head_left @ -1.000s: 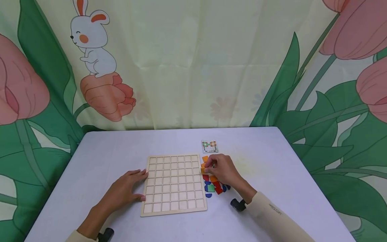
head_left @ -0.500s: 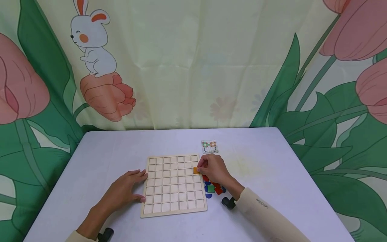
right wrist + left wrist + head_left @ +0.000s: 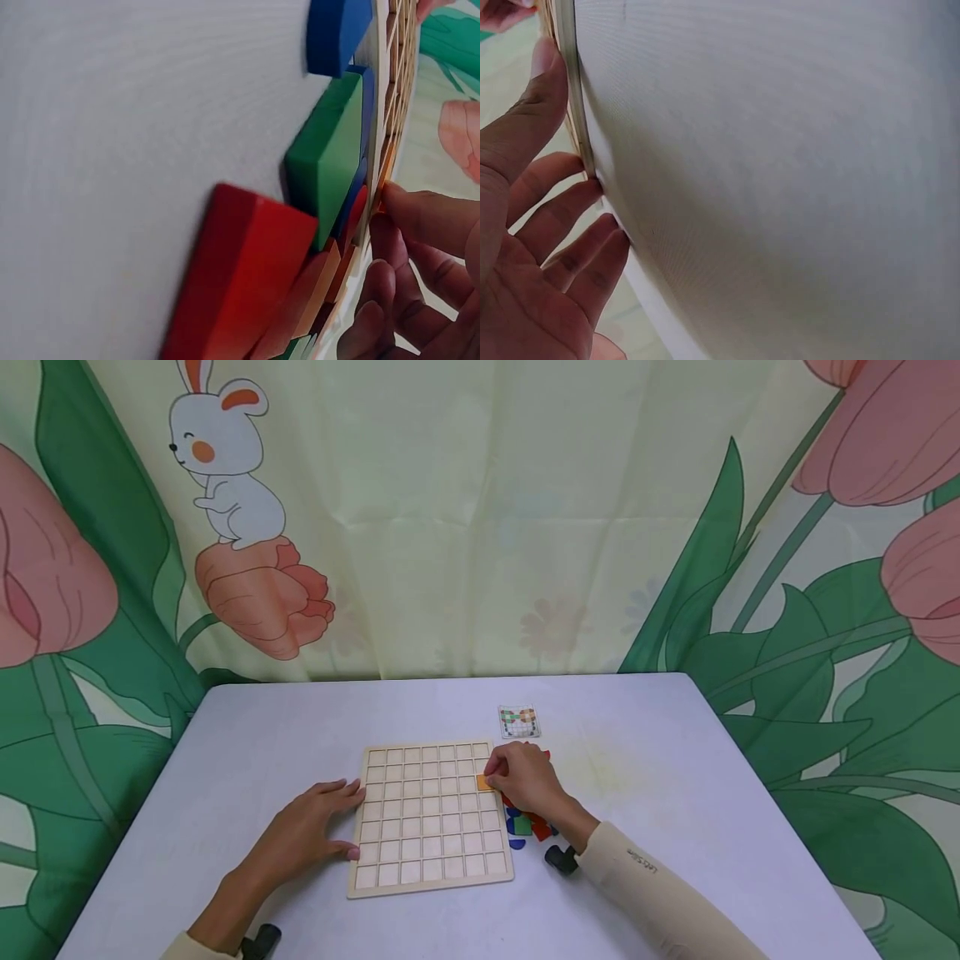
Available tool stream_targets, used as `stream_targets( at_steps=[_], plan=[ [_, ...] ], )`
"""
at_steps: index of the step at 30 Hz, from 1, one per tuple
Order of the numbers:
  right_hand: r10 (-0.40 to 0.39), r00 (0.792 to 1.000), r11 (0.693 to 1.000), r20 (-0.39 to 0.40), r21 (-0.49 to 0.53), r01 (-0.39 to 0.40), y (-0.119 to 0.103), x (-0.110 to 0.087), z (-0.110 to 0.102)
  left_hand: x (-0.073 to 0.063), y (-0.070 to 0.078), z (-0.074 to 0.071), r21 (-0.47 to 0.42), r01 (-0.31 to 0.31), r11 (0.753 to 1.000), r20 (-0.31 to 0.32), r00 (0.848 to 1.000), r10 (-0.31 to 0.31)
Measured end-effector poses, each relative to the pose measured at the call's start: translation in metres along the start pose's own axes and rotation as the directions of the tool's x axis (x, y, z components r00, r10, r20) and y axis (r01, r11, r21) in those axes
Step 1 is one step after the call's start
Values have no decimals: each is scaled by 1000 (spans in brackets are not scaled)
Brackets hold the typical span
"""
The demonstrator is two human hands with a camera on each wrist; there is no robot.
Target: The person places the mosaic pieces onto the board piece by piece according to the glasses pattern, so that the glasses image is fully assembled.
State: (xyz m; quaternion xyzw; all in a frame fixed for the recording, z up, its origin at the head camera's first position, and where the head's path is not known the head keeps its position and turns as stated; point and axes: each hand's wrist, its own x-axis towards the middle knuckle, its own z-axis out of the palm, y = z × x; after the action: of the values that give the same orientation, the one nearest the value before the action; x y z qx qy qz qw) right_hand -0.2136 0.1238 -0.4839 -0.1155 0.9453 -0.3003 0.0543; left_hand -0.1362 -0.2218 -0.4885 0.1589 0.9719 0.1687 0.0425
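Observation:
A pale wooden grid board (image 3: 431,829) lies flat on the table. My left hand (image 3: 307,828) rests at its left side, with thumb and fingertips (image 3: 585,191) along the edge. My right hand (image 3: 531,779) pinches an orange square tile (image 3: 483,782) between thumb and index finger. This tile sits over a cell in the board's right-hand column, in the upper half. In the right wrist view the orange tile (image 3: 388,166) shows edge-on at the grid, with the fingertips right on it.
Beside the board's right edge lie loose pieces, partly hidden under my right hand: a green block (image 3: 326,154), a red block (image 3: 238,266), blue pieces (image 3: 337,34) and others. A small printed pattern card (image 3: 519,722) lies behind them. A patterned curtain (image 3: 465,527) hangs behind the white table.
My right hand has carried the orange tile left from the pile of pieces onto the board's right column. My left hand stays at the board's left edge.

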Motion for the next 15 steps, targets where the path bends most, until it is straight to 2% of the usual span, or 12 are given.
stream_targets(
  at_steps=[6,11,15],
  plan=[
    [12,1000,1000,20,-10,-12,2,-1,-2,0,-1,0,-7,-22,1000,-14,1000,22],
    [14,999,1000,31,19,-14,7,-3,-8,0,0,0,-5,-14,1000,-9,1000,14],
    [19,1000,998,11,56,-19,12,-5,-12,0,1,0,-2,-4,1000,1,1000,4]
  ],
)
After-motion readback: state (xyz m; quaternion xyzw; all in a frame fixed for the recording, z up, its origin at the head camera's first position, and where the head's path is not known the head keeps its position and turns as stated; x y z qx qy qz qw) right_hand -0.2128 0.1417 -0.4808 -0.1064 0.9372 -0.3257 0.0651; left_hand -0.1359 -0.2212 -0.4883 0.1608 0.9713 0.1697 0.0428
